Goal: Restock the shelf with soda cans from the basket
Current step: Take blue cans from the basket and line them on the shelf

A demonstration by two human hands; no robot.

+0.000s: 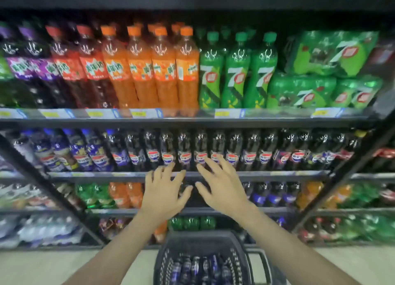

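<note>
Both hands empty before the shelf, no can taken yet.
The left hand (163, 196) and right hand (222, 186) hover with spread fingers, each grip open, before the black metal shelf (277, 173); next, reach to 6 o'clock for blue soda cans (192, 267) in the dark plastic basket (239, 261).

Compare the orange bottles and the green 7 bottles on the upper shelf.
The orange bottles hold orange drink and have orange caps; the green 7 bottles are green with green caps. The orange bottles' labels are orange, while the green ones show a large white 7. The orange bottles stand left of the green ones. Both are upright plastic bottles in a row on one shelf.
</note>
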